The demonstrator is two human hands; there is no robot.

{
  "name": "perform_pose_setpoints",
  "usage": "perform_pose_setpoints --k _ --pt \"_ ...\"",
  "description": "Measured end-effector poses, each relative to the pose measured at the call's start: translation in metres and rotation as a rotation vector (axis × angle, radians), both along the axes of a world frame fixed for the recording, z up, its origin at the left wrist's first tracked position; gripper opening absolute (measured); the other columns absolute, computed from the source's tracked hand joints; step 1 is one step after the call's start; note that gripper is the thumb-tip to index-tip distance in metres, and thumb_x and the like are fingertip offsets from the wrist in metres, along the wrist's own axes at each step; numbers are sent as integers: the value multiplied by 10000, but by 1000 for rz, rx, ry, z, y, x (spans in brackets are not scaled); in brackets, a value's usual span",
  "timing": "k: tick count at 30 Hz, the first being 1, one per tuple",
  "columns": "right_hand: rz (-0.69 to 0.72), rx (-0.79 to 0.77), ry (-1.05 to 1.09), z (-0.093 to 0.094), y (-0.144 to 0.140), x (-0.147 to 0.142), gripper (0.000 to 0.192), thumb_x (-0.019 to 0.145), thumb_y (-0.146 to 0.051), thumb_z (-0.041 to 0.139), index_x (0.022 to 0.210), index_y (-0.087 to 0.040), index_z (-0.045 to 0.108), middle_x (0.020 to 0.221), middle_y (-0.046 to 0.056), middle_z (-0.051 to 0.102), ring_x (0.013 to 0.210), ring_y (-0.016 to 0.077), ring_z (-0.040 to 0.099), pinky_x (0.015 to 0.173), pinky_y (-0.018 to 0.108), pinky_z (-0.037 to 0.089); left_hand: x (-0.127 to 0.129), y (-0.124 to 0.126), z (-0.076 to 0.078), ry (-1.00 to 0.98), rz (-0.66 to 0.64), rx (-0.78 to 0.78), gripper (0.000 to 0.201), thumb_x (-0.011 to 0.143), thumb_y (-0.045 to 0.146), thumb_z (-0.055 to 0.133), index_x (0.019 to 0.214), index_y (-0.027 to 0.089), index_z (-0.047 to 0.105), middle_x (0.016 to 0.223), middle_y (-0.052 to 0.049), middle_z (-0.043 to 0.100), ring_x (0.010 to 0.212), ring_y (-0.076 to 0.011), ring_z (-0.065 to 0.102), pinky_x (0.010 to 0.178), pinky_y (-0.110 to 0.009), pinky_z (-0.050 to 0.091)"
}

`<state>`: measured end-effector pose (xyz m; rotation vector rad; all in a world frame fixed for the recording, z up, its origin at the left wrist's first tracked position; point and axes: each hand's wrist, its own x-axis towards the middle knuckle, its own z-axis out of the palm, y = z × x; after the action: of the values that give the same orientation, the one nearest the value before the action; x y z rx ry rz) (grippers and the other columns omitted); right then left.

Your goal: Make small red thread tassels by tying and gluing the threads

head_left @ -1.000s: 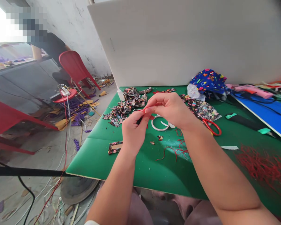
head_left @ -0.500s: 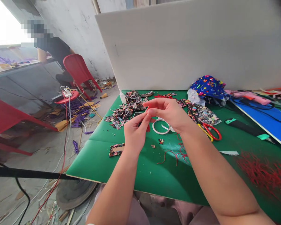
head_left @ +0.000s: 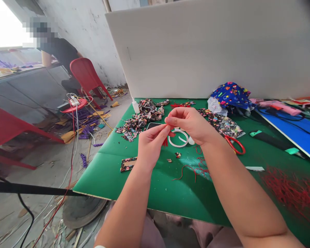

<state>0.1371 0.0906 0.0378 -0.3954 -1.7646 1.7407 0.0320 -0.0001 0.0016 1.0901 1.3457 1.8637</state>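
My left hand point(head_left: 150, 145) and my right hand point(head_left: 189, 124) meet above the green table point(head_left: 134, 179), both pinching a small piece of red cord point(head_left: 166, 141) between fingertips. Its short end hangs below my left thumb. A white tape ring point(head_left: 178, 138) lies on the table right behind my hands. More loose red cord point(head_left: 193, 168) lies just under my right wrist. A small fabric-covered frame point(head_left: 127, 164) sits to the left of my left wrist.
Patterned fabric scraps point(head_left: 141, 119) pile at the back left, with a phone point(head_left: 154, 125) beside them. Red-handled scissors point(head_left: 235, 144), blue printed cloth point(head_left: 231, 93), a blue board point(head_left: 294, 132) and a red cord heap point(head_left: 291, 187) lie right. A white panel point(head_left: 209, 48) stands behind. A person sits far left near a red chair point(head_left: 86, 77).
My hands have stayed together on the red cord, with the fingers shifting slightly; the right fingers closed down onto the left fingertips. The camera view tilted a little.
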Motion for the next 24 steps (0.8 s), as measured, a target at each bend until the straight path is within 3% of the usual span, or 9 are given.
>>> perform_pose_setpoints --k 4,12,18,24 --pt "27 -9 14 0 -2 -2 295 673 -422 703 665 -165 560 582 -36 569 515 77 525 512 217 435 0 0 0 -27 -20 -15 159 721 322 674 806 206 741 607 -2 677 478 -73 519 451 -191 401" --pt "-26 29 -16 -1 0 -2 346 643 -478 705 685 -163 568 642 -24 582 603 85 544 611 227 448 0 1 0 -139 -15 20 148 710 306 682 788 192 735 623 -14 683 568 -107 579 524 -218 442" --pt "-55 35 54 -3 1 -4 274 638 -396 734 682 -158 604 660 -22 600 625 82 557 631 226 457 0 1 0 -226 -30 61 112 717 277 683 788 205 733 604 -1 673 598 -95 586 549 -199 447" --pt "-75 51 14 -2 -1 -4 238 631 -332 749 793 -169 686 792 19 687 746 121 623 706 262 496 -1 1 0 -230 -6 58 127 713 295 686 784 201 733 618 -2 676 567 -95 571 501 -197 431"
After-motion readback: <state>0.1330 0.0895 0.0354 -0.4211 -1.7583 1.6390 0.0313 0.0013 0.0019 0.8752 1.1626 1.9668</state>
